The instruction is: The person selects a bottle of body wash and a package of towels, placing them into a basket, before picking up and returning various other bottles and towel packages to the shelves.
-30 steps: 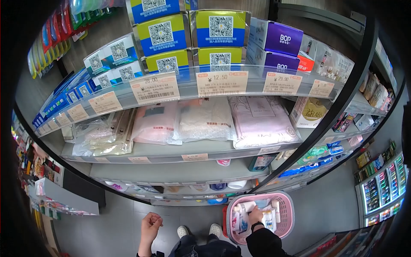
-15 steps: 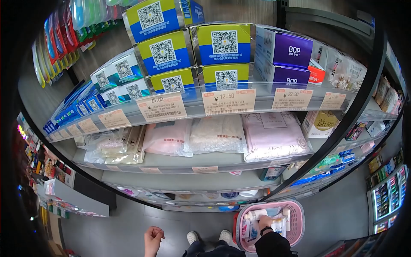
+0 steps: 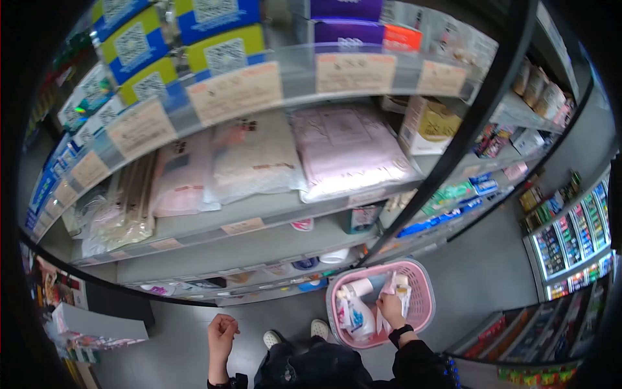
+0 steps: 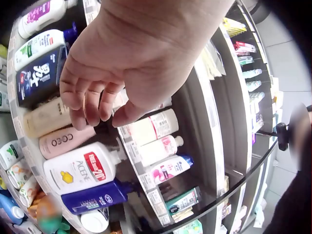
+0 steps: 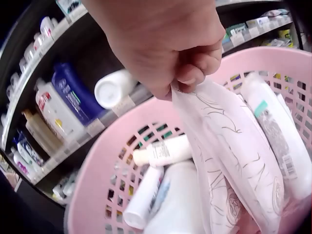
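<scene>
A pale pink packet (image 5: 222,141) is held within the basket (image 5: 105,165), its upper end pinched between the thumb and curled fingers of the right hand (image 5: 165,53). Nothing is held by the left hand (image 3: 222,332), whose fingers are loosely bent, well apart from the basket on its left side. The packet is judged light, soft and limp, with a thin, rather slippery wrapper; little fragility is expected beyond creasing or tearing. It is best gripped by the gathered upper edge, as is done here, or supported under its body. Its long axis slopes from the pinched end down into the basket, with the round emblems toward the lower end, between the white bottle (image 5: 178,202) and the green-marked bottle (image 5: 278,131). Whether the basket's floor is touched cannot be told.
</scene>
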`<state>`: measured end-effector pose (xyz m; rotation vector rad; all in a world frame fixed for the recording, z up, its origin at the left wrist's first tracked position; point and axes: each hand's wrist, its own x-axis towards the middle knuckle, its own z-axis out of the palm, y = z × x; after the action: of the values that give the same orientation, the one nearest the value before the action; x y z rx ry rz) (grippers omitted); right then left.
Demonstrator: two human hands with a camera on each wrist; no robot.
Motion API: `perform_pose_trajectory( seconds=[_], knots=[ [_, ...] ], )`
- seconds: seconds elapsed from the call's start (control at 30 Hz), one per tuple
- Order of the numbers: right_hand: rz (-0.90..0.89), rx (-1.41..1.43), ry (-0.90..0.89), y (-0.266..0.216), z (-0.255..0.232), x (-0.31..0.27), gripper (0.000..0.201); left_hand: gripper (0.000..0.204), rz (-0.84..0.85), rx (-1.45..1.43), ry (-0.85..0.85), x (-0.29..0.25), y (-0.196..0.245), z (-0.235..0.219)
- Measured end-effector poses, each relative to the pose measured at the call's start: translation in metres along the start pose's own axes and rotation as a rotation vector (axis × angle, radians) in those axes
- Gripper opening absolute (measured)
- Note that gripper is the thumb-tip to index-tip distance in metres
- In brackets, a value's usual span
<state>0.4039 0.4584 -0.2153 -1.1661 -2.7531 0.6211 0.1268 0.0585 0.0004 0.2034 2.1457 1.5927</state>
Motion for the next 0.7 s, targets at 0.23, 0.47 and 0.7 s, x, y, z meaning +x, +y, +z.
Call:
perform_pose_trajectory(
  seconds=[0.23,0.47,0.7],
  knots=[
    [0.016,0.402,0.154,-0.087,-0.12,-0.042,0.018,0.009,-0.016,0.053,-0.351,0.018,0.017,0.055],
    [-0.52,0.424,0.06,-0.209,-0.195,-0.073,0.01,0.056,-0.374,-0.194,-1.059,0.018,0.042,0.093],
    [-0.933,0.284,-0.171,-0.317,-0.174,-0.097,0.017,0.072,-0.365,-0.478,-1.062,0.02,0.052,0.079]
  ],
)
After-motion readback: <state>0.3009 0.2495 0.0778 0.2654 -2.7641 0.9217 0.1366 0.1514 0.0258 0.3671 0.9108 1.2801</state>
